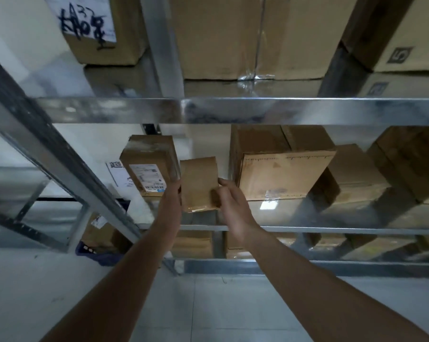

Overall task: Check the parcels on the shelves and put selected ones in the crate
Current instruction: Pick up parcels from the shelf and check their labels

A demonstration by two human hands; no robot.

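Observation:
A small plain brown parcel (200,183) stands on the middle metal shelf (332,229), held between both hands. My left hand (172,196) presses its left side and also touches a taller parcel with a white label (148,164) just to the left. My right hand (229,202) grips the small parcel's right edge. A blue crate (102,255) sits on the floor at the lower left, with a labelled box inside it; most of it is hidden behind the shelf post.
A large carton (280,166) stands right of the small parcel, with more cartons (356,178) further right. Big cartons (245,35) fill the upper shelf above a metal beam (233,111). A slanted shelf post (60,156) crosses the left. Pale floor tiles lie below.

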